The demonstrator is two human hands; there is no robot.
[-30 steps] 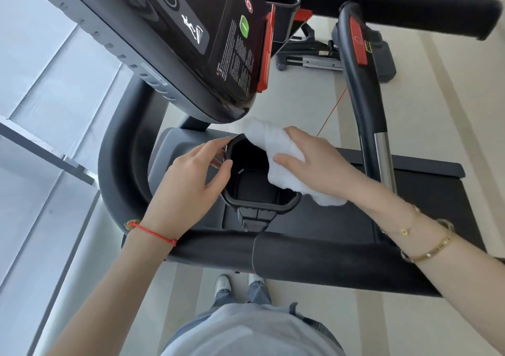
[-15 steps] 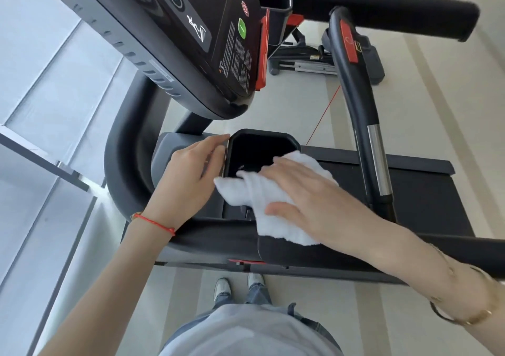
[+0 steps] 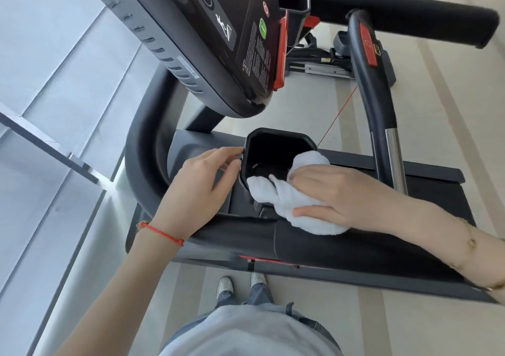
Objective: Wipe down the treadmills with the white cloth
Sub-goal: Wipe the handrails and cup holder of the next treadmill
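Note:
The white cloth [image 3: 287,202] lies bunched over the near right rim of the treadmill's black cup holder [image 3: 276,134]. My right hand [image 3: 333,194] covers it, fingers curled over the cloth toward the holder's inside, thumb along its near side. My left hand [image 3: 199,189] pinches the holder's left rim between thumb and fingertips. The treadmill console [image 3: 218,27] slants overhead, with a green and a red button. The padded front handlebar [image 3: 341,249] runs below both hands.
A curved side handle [image 3: 374,104] with a red tab and chrome section rises right of the holder. The treadmill deck [image 3: 437,191] lies beyond it. A thick black bar [image 3: 410,14] crosses the top. Glass panels [image 3: 54,109] fill the left. My shoes [image 3: 240,284] stand on pale floor.
My right hand carried the cloth from the holder's far right rim across its near edge and now holds it at the near right corner. My left hand stayed on the left rim.

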